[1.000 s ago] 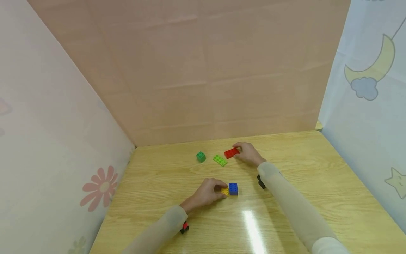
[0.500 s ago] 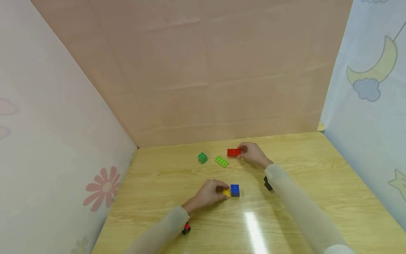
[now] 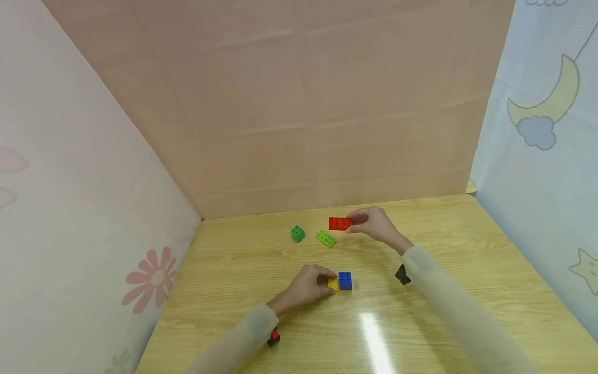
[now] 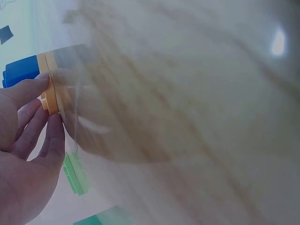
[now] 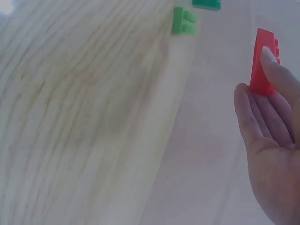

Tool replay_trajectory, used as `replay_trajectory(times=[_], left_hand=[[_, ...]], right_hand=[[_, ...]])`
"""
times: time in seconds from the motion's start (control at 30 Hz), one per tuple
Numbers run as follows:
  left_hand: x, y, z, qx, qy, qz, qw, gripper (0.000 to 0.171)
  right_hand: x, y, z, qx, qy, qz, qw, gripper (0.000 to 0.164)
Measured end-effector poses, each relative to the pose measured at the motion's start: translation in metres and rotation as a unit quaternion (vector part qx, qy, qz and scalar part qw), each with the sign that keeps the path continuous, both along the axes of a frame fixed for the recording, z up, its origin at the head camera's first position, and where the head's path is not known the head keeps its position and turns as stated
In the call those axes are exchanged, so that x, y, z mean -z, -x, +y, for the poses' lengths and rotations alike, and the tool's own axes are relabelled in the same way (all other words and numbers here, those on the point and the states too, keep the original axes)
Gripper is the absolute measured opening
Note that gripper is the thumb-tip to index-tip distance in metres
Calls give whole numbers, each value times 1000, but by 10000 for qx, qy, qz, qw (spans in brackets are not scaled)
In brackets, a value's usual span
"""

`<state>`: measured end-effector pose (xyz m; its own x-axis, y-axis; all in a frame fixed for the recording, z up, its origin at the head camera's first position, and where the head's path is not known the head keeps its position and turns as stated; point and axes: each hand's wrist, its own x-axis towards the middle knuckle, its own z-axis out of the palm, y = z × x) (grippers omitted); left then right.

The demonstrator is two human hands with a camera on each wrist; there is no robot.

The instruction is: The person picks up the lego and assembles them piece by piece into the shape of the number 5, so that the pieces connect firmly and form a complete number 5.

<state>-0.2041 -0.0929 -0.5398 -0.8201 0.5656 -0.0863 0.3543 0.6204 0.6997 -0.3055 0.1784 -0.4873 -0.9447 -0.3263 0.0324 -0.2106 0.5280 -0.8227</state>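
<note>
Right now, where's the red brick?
In the head view, right of centre, the red brick is pinched by the right hand, above and right of the lime brick.

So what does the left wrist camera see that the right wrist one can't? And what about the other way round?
Only the left wrist camera shows the left hand pinching the yellow brick, with the blue brick against it.

Only the right wrist camera shows the right hand holding the red brick.

Both show the light green brick, the darker green brick, cut off by the picture's edge each time, and some of the wooden table.
</note>
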Motion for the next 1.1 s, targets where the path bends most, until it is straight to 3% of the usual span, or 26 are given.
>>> replay_trajectory(times=[0.5, 0.83, 1.1], left_hand=[[2, 3, -1, 93, -10, -19, 10000, 33], [1, 2, -2, 108, 37, 54, 9999, 32], [3, 2, -2, 100, -14, 72, 9999, 32]], right_hand=[[-27, -42, -5, -292, 63, -206, 9993, 46], [-29, -68, -4, -413, 214, -272, 9985, 46], [-21, -87, -4, -588, 372, -308, 9971, 42]])
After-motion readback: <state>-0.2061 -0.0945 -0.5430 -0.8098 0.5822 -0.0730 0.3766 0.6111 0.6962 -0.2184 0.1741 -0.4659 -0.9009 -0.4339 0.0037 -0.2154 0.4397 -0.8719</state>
